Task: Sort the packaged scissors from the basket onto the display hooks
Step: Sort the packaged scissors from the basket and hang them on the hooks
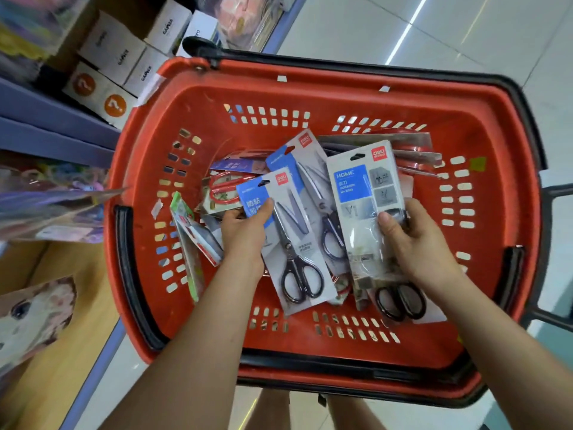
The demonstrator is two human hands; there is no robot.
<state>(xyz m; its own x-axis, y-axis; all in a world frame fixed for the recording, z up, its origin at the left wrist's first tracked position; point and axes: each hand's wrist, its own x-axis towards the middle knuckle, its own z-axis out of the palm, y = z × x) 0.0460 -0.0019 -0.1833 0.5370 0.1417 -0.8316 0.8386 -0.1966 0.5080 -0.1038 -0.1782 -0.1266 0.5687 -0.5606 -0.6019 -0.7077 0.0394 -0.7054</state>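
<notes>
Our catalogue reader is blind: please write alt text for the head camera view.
Two bare hands reach into a red plastic shopping basket: the left hand grips a blue-labelled carded pack of black-handled scissors, the right hand a clear pack marked HOME. More scissor packs lie beneath them.

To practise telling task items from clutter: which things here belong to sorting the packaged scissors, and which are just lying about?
Belong: red basket; black-handled scissors pack in the left hand; HOME scissors pack in the right hand; red-handled scissors pack in the basket.
Lying about: white boxes and question-mark boxes on the shelf.
</notes>
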